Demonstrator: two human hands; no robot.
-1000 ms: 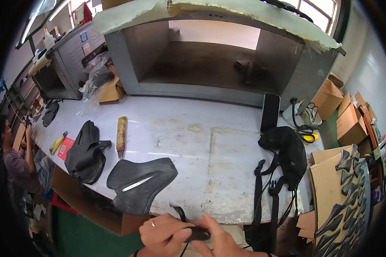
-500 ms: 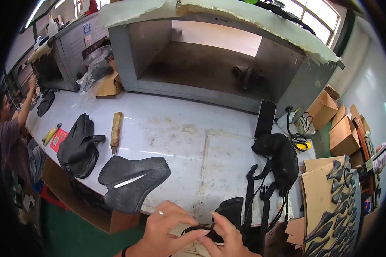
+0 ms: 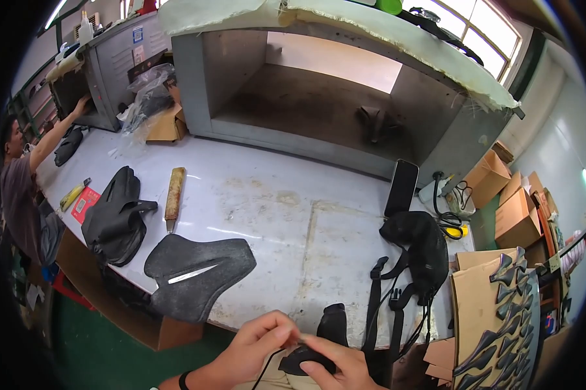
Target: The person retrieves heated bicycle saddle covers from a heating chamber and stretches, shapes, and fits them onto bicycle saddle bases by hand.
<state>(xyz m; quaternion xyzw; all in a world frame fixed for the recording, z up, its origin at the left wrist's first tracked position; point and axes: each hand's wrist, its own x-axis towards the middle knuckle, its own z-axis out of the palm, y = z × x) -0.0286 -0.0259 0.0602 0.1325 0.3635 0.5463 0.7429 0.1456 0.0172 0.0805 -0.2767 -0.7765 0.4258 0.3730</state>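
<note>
We see the right hand (image 3: pixel 343 364) holding a small rounded black piece (image 3: pixel 304 361), apparently unfinished, the left hand (image 3: pixel 259 341) narrowed beside it, grip unclear, while a slit black panel (image 3: pixel 205 287) lies unheld on the surface (image 3: pixel 267 221) ahead-left of both.

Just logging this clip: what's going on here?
A person's right hand holds a small black piece near the front of the table; the left hand is right beside the piece. A flat dark sheet, a black bag and a phone are on the table. Further left, another person reaches toward a grey cabinet.
</note>
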